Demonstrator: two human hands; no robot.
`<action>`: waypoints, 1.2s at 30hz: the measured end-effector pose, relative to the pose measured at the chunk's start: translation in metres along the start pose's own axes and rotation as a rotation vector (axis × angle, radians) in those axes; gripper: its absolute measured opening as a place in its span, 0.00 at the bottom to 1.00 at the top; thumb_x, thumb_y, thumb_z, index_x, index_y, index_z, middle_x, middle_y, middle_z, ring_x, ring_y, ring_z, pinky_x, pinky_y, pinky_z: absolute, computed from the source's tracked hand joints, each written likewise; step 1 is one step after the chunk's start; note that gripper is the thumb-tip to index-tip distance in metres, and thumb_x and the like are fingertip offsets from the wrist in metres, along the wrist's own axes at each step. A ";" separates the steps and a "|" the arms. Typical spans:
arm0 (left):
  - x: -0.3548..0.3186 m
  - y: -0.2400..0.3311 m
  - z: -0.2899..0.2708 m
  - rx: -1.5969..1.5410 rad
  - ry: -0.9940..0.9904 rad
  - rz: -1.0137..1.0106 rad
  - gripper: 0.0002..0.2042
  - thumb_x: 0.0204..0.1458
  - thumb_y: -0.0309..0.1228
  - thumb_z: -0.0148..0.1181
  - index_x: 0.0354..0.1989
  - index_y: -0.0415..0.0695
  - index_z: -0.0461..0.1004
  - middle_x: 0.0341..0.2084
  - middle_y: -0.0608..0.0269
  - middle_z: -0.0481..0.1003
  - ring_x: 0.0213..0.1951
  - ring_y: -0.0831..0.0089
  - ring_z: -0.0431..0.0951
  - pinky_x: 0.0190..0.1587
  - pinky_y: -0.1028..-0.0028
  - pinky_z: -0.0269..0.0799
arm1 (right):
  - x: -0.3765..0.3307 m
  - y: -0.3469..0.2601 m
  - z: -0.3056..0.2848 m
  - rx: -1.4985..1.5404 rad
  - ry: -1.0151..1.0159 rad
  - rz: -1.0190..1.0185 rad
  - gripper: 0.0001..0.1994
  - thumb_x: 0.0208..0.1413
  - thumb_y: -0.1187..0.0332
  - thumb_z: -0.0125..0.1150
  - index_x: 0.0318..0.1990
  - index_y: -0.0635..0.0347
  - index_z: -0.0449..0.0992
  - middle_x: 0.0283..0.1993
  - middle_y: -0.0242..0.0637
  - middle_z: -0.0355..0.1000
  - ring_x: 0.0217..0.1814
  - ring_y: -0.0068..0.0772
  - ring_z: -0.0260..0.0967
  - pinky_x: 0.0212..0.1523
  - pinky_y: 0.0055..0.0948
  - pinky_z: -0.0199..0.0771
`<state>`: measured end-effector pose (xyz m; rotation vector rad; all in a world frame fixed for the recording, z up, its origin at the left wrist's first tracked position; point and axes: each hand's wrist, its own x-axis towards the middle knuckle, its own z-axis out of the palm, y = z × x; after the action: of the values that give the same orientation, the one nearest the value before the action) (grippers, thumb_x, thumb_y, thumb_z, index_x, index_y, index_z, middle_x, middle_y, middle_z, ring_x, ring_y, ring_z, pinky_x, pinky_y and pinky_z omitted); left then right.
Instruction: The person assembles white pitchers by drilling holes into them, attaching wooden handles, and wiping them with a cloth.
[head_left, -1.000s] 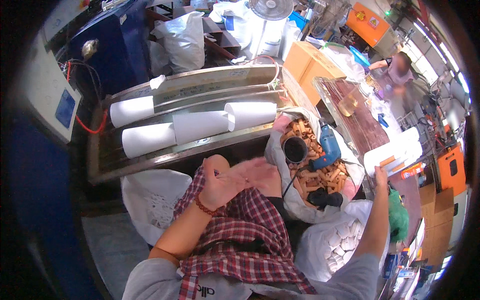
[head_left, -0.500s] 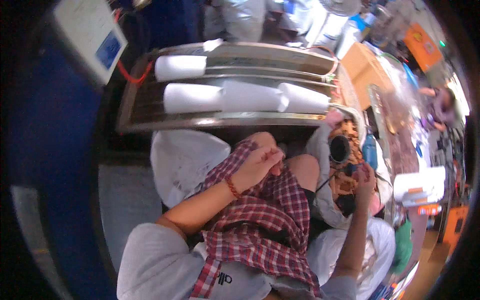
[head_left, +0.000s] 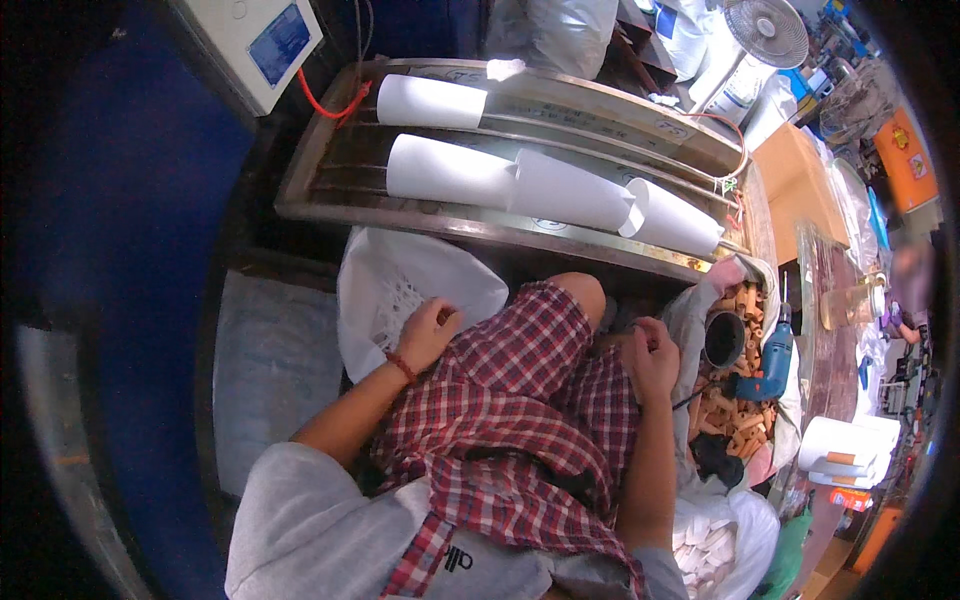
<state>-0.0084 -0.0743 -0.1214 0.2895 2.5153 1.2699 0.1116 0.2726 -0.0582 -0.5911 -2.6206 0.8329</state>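
White bag [head_left: 470,283], thin white strips [head_left: 392,312] inside at mixed angles; mouth open, room above. Left hand [head_left: 430,332] at bag's 5 o'clock, fingers curled, grasp can't tell. Right hand [head_left: 653,358] curled, contents hidden; tube-filled sack [head_left: 688,318] at its 3. Metal tray [head_left: 455,226] edge bounds 12.

Left hand [head_left: 428,332] and right hand [head_left: 652,358], bare, fingers curled — over a lap in plaid cloth [head_left: 510,405].
Just left of the left fingers: thin white strips [head_left: 392,318], in a white sack [head_left: 455,268]. Inside the right fingers: contents indiscernible. Right of the right fingers: one pale sack [head_left: 688,325] of tan tubes [head_left: 750,430], a dark cup [head_left: 725,340] and blue drill [head_left: 772,366] on top. Beyond both hands' fingers — one metal trough [head_left: 450,222], four white cylinders [head_left: 568,190] in two rows.
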 end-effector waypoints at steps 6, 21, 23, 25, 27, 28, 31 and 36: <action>0.030 -0.131 0.031 0.917 -0.224 -0.136 0.29 0.45 0.47 0.58 0.57 0.52 0.64 0.64 0.48 0.49 0.63 0.50 0.53 0.59 0.50 0.53 | 0.003 -0.012 0.002 -0.110 -0.015 0.017 0.07 0.51 0.64 0.58 0.36 0.53 0.76 0.26 0.42 0.74 0.28 0.42 0.72 0.29 0.37 0.70; 0.086 -0.192 -0.076 1.312 -0.503 -0.150 0.35 0.42 0.56 0.59 0.60 0.58 0.62 0.61 0.55 0.56 0.60 0.54 0.57 0.60 0.57 0.54 | 0.006 -0.012 0.008 -0.214 -0.099 -0.129 0.06 0.48 0.66 0.60 0.34 0.54 0.76 0.26 0.40 0.73 0.28 0.43 0.71 0.30 0.37 0.70; 0.087 -0.164 -0.074 1.248 -0.523 -0.118 0.28 0.45 0.49 0.59 0.56 0.56 0.68 0.58 0.54 0.60 0.58 0.54 0.60 0.58 0.57 0.56 | 0.009 -0.022 0.007 -0.260 -0.115 -0.088 0.07 0.48 0.65 0.60 0.34 0.54 0.76 0.26 0.40 0.73 0.28 0.44 0.71 0.30 0.38 0.70; 0.079 -0.153 -0.076 1.242 -0.476 -0.071 0.22 0.45 0.44 0.59 0.51 0.55 0.72 0.57 0.54 0.62 0.57 0.54 0.61 0.57 0.56 0.57 | 0.008 -0.019 0.009 -0.350 -0.102 -0.096 0.07 0.48 0.64 0.60 0.34 0.53 0.76 0.26 0.41 0.73 0.29 0.44 0.71 0.31 0.39 0.70; 0.070 -0.155 -0.070 1.235 -0.483 -0.039 0.18 0.46 0.40 0.58 0.46 0.53 0.75 0.55 0.54 0.64 0.55 0.54 0.62 0.55 0.56 0.58 | 0.010 -0.021 0.008 -0.404 -0.111 -0.104 0.08 0.49 0.63 0.60 0.34 0.53 0.76 0.26 0.41 0.73 0.29 0.45 0.71 0.31 0.39 0.70; 0.067 -0.162 -0.062 1.237 -0.511 -0.035 0.16 0.46 0.39 0.58 0.44 0.52 0.77 0.54 0.54 0.64 0.55 0.54 0.62 0.55 0.55 0.59 | 0.011 -0.027 0.007 -0.405 -0.125 -0.108 0.08 0.49 0.63 0.60 0.34 0.53 0.76 0.25 0.42 0.73 0.29 0.45 0.71 0.30 0.39 0.70; 0.043 -0.160 -0.049 1.006 -0.407 0.101 0.14 0.50 0.34 0.54 0.46 0.52 0.75 0.54 0.55 0.66 0.57 0.53 0.62 0.51 0.52 0.63 | 0.009 -0.022 0.009 -0.405 -0.132 -0.100 0.07 0.49 0.63 0.60 0.34 0.53 0.76 0.24 0.42 0.72 0.28 0.45 0.71 0.30 0.40 0.69; 0.027 -0.133 -0.032 0.746 -0.297 0.103 0.10 0.50 0.34 0.53 0.38 0.47 0.76 0.40 0.54 0.73 0.45 0.54 0.71 0.43 0.58 0.68 | 0.006 -0.019 0.009 -0.370 -0.090 -0.159 0.07 0.49 0.63 0.60 0.34 0.52 0.76 0.23 0.41 0.71 0.26 0.44 0.70 0.28 0.40 0.68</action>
<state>-0.0508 -0.1681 -0.2161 0.7138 2.6143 0.2277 0.0970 0.2575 -0.0523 -0.4344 -2.8808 0.3338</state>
